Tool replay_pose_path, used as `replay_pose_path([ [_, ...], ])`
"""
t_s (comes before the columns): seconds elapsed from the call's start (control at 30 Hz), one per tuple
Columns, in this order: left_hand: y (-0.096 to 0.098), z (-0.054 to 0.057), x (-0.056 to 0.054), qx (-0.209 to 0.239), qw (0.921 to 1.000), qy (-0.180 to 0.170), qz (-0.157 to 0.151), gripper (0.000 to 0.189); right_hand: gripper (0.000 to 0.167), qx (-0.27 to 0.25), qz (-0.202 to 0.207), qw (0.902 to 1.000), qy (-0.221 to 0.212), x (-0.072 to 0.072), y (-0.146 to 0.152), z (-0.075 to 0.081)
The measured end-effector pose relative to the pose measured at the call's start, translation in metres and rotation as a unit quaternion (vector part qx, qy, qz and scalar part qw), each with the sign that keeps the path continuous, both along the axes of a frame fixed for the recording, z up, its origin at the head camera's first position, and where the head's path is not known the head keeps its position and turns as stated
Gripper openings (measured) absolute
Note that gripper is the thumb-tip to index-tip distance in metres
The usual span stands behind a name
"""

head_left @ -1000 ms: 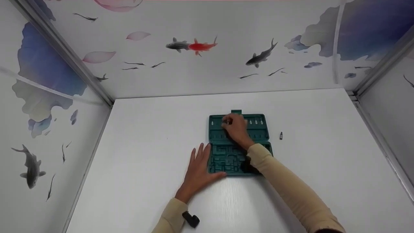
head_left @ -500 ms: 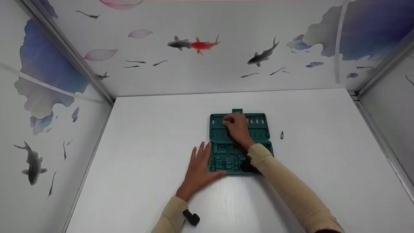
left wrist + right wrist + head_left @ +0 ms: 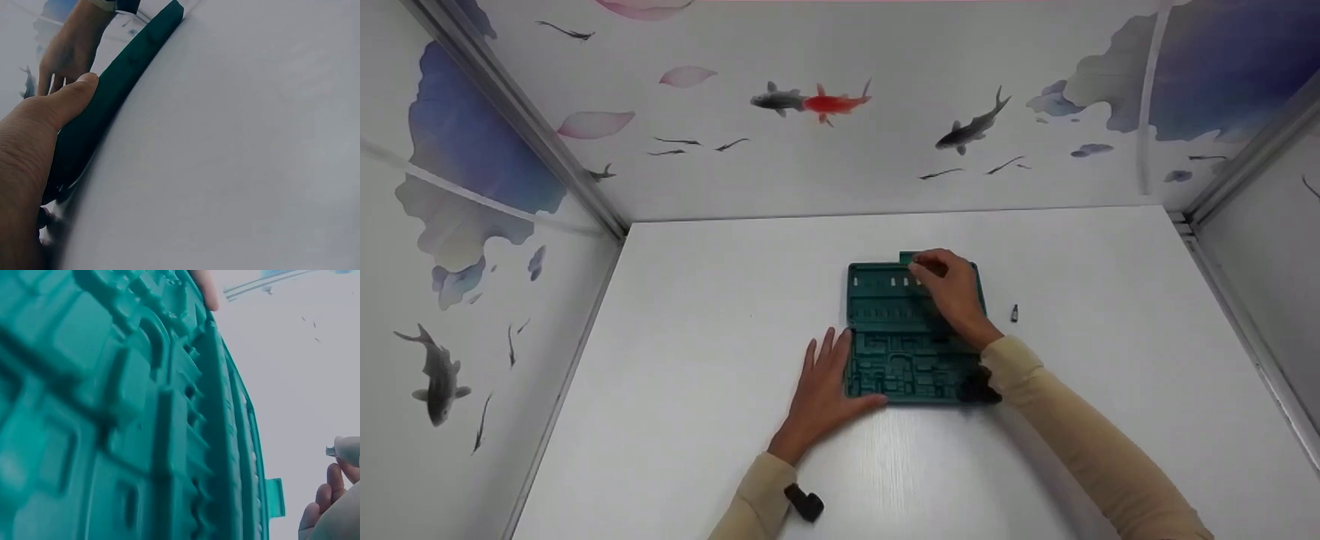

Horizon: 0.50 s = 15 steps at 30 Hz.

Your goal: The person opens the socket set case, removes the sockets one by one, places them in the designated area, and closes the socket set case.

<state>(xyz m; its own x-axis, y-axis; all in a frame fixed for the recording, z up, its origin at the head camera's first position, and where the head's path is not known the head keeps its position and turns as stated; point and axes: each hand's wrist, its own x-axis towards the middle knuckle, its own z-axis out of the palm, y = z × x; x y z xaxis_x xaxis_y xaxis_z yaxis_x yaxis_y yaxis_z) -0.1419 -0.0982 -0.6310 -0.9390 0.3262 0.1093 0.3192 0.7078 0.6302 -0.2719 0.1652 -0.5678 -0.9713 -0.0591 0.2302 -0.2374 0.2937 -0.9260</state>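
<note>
A green moulded plastic case (image 3: 900,375) lies unfolded on the white table, its far half holding a row of small pale pieces (image 3: 893,282). My left hand (image 3: 819,390) rests at the case's near left corner, fingers straight along the side; in the left wrist view its thumb (image 3: 76,98) lies against the case wall. Above the right part of the far half, my right hand (image 3: 956,292) has thumb and fingertips together. In the right wrist view it pinches a small silvery metal piece (image 3: 331,451), mostly hidden by the fingers.
A small dark-and-silver bit-like piece (image 3: 1015,313) stands or lies on the table (image 3: 1095,360) right of the case. The case's latch tab (image 3: 910,256) sticks out at the far edge. Printed walls border the table at the back and sides.
My right hand has moved right over the far half of the case, uncovering pale pieces in the row. My left hand stays at the case's corner.
</note>
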Motion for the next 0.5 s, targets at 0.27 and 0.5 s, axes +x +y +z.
replay_pose_path([
  [0.27, 0.001, 0.0, 0.0, -0.003, 1.0, 0.001, 0.003, 0.123, 0.023, 0.031, 0.002, 0.9995, -0.007, 0.019, 0.031, 0.009],
  [0.5, 0.001, -0.002, 0.0, -0.001, 0.9999, -0.011, 0.01, 0.125, 0.027, 0.044, -0.011, 0.9989, -0.014, 0.029, 0.058, 0.013],
])
